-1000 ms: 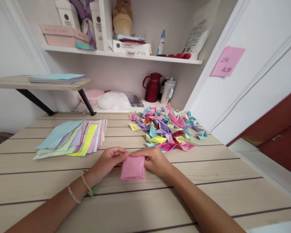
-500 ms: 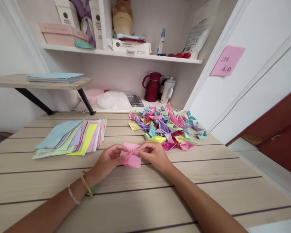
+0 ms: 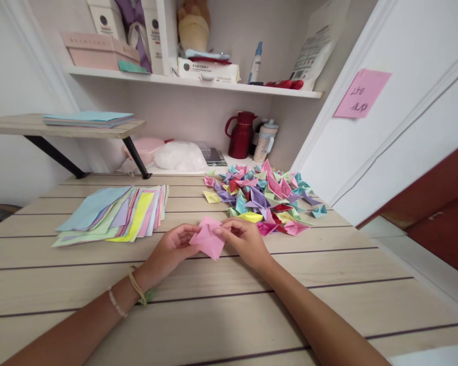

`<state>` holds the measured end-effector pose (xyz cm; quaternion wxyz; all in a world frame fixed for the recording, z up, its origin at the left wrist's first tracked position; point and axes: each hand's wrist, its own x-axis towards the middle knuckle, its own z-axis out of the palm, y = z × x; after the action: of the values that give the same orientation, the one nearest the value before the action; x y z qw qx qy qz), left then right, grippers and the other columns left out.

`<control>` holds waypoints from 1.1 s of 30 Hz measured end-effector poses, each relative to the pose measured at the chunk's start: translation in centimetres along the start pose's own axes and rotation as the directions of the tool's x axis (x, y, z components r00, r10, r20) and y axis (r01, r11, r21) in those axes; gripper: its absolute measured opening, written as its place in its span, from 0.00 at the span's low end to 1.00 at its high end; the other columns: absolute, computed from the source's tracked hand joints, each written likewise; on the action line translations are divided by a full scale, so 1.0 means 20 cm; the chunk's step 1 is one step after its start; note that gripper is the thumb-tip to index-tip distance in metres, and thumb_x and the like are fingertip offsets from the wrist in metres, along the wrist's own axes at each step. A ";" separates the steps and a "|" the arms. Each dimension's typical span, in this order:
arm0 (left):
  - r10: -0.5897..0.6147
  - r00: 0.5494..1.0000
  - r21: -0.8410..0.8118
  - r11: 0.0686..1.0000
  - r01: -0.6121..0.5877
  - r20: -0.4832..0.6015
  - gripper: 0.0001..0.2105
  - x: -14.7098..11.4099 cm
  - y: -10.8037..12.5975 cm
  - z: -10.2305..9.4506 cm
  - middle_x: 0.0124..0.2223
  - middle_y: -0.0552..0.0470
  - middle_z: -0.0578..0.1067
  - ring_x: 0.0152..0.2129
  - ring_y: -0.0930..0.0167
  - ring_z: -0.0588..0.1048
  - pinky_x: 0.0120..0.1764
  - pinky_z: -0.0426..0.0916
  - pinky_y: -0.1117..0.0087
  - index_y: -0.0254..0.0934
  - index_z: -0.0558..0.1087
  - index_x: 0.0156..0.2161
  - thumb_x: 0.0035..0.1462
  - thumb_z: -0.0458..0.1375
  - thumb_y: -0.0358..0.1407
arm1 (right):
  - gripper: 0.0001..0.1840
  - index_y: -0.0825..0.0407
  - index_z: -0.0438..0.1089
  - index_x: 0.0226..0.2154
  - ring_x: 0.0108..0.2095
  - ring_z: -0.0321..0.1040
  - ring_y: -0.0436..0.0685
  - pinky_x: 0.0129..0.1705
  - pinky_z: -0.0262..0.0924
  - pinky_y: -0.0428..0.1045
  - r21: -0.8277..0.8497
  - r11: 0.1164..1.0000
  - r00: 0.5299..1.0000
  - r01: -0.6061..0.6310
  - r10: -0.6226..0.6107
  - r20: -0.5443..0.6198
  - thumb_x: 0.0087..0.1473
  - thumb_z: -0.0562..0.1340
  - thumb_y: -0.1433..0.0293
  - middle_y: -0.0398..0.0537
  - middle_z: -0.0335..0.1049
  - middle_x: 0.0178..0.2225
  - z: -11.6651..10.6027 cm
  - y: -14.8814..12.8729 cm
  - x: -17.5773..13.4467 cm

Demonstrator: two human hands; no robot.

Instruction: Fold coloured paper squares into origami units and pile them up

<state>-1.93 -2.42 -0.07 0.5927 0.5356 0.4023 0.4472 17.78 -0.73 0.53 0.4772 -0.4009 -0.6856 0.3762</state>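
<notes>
A piece of pink folded paper is held between both hands just above the table, turned like a diamond. My left hand pinches its left corner, thumb below and fingers behind. On the opposite side my right hand grips the paper's right edge, thumb on its face. A heap of folded paper boats in pink, purple, blue, yellow, green and red lies just beyond my right hand. Fanned-out coloured paper sheets lie to the left, beyond my left hand.
A low wooden riser at the left carries a stack of blue-topped paper. At the back stand a red thermos jug and a pale bottle, beside a white plastic bag. Above runs a loaded white shelf.
The pink paper has been turned from a squarish position to a diamond, and its middle lies flatter. My hands have shifted their pinch to its side corners.
</notes>
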 end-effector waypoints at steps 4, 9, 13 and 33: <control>0.016 0.999 0.058 0.998 -0.019 0.047 0.11 -0.01 0.01 0.02 0.40 0.46 0.75 0.38 0.67 0.73 0.41 0.68 0.66 0.33 0.69 0.40 0.49 0.60 0.33 | 0.12 0.54 0.71 0.28 0.25 0.63 0.50 0.25 0.56 0.45 0.076 0.997 1.000 -0.026 0.025 0.011 0.46 0.64 0.61 0.45 0.68 0.24 0.01 0.02 0.00; 0.071 0.997 0.065 0.995 -0.073 0.031 0.15 -0.03 0.01 0.03 0.36 0.51 0.75 0.34 0.70 0.74 0.38 0.69 0.67 0.39 0.63 0.44 0.51 0.59 0.33 | 0.18 0.52 0.64 0.39 0.18 0.56 0.46 0.20 0.49 0.42 0.261 0.960 0.995 -0.096 0.102 -0.007 0.45 0.65 0.63 0.35 0.60 0.17 0.02 0.03 0.00; 0.127 0.992 0.089 0.988 -0.126 -0.004 0.11 -0.03 -0.01 0.02 0.35 0.53 0.75 0.33 0.70 0.73 0.37 0.70 0.69 0.38 0.66 0.38 0.49 0.61 0.33 | 0.12 0.53 0.67 0.31 0.19 0.56 0.46 0.20 0.49 0.42 0.268 0.961 0.997 -0.067 0.075 -0.018 0.45 0.65 0.64 0.36 0.60 0.17 0.03 0.03 0.00; 0.159 0.985 0.300 0.945 -0.130 -0.075 0.11 -0.01 0.01 -0.01 0.25 0.54 0.74 0.22 0.73 0.72 0.26 0.68 0.73 0.35 0.72 0.37 0.52 0.57 0.40 | 0.13 0.49 0.75 0.38 0.35 0.71 0.56 0.34 0.63 0.47 -0.026 0.997 0.990 0.069 -0.065 0.128 0.48 0.63 0.64 0.49 0.76 0.37 0.00 -0.04 -0.02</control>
<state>-2.13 -2.60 0.20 0.4517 0.6233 0.4526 0.4502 17.66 -1.43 1.04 0.4390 -0.3599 -0.7333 0.3742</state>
